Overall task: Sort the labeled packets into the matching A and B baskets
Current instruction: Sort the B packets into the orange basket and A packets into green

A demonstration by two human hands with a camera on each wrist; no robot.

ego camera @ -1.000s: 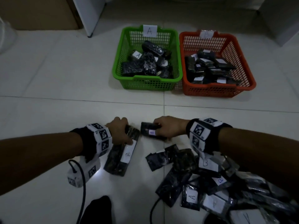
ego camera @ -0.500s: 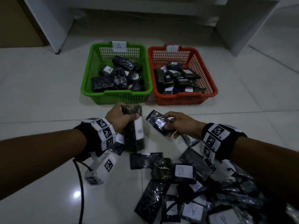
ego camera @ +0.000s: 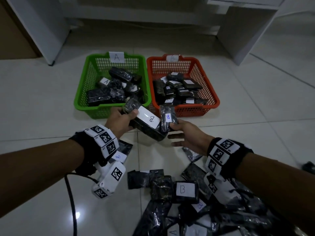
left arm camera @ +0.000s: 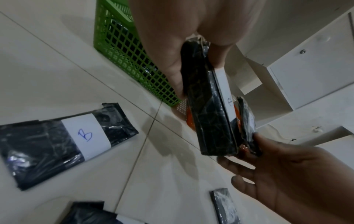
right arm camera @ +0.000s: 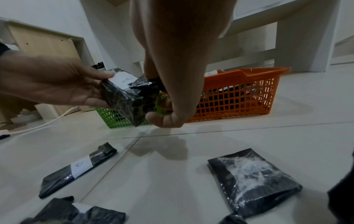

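Both hands are being held above the floor (ego camera: 42, 92), just in front of the two baskets. A large black packet (ego camera: 146, 124) with a white B label is being gripped at its far end by the left hand (ego camera: 120, 120), thumb on top and fingers curled beneath – seen from the left wrist camera as a thick slab (left arm camera: 208, 109) hanging down from the palm. A smaller packet (ego camera: 167, 119), marked B in blue, is being pinched upright by the right hand (ego camera: 186, 136) between thumb and forefinger, while the remaining fingers are being held out loosely below. The two held packets are being pressed together, the small one lying against the near end of the large one.

Beyond them, the green basket (ego camera: 81, 99) tagged A and the orange basket (ego camera: 213, 97) are being kept side by side on the tiles, each already partly filled with black packets; the letter on the orange basket's tag cannot be read. Both held packets are being carried low in front of the gap between the baskets – not yet over either rim.

A heap of unsorted packets (ego camera: 185, 189) is being left on the floor under the right forearm, with B and A labels showing. One more B packet (left arm camera: 63, 144) is lying flat beneath the left wrist.
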